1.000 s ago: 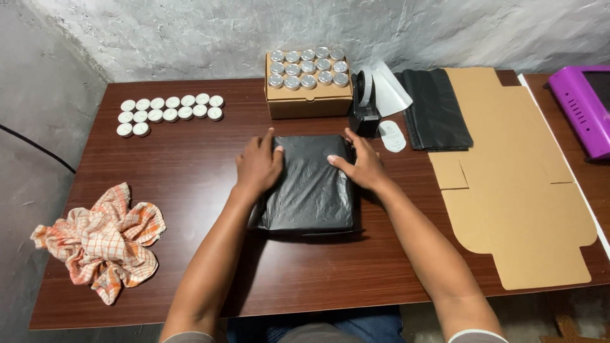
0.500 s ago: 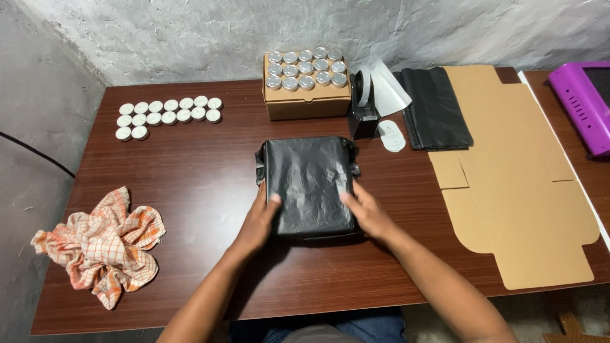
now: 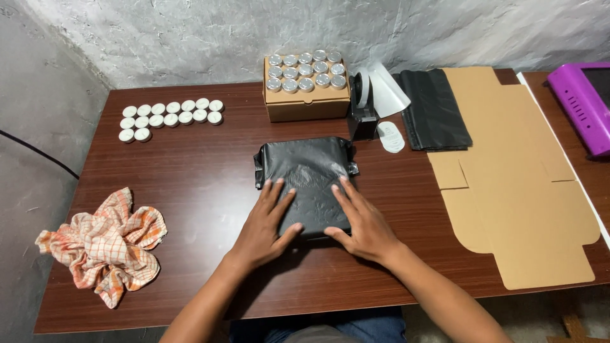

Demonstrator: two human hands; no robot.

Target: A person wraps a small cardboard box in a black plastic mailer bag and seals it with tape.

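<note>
Where flattened, hands (image 3: 318, 222) on parcel (image 3: 305, 171)

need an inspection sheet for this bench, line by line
surface: brown wooden table, no damage seen
job's things: black wrapped parcel lying flat mid-table
clutter: checked cloth, white lids, box of tins, tape dispenser, black bags, flat cardboard, purple device
hands: left hand and right hand flat on the parcel's near end
cables: black cable at left
surroundings: rough grey wall
</note>
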